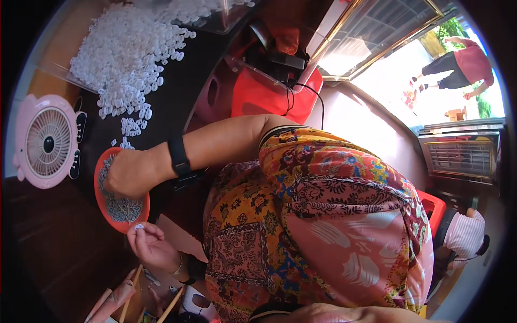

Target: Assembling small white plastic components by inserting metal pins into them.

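Observation:
My right hand (129,173), below a forearm with a black wristband (179,159), reaches down into an orange-red bowl (100,200). Its fingers are hidden among the thin grey metal nails (123,209) in the bowl. Just beside the bowl's rim, my left hand (153,246) is turned palm up. Between its fingertips it pinches a small white plastic clip (139,226). A large heap of similar white clips (126,59) spreads over the dark table (177,91), with a few loose ones trailing to the bowl.
A pink desk fan (48,141) stands beyond the bowl. A red stool (258,97) and a clear bin with dark items and a cable (288,62) are beside the table. Wooden sticks (171,306) lie near my left forearm. Two people (458,64) (464,237) are farther off.

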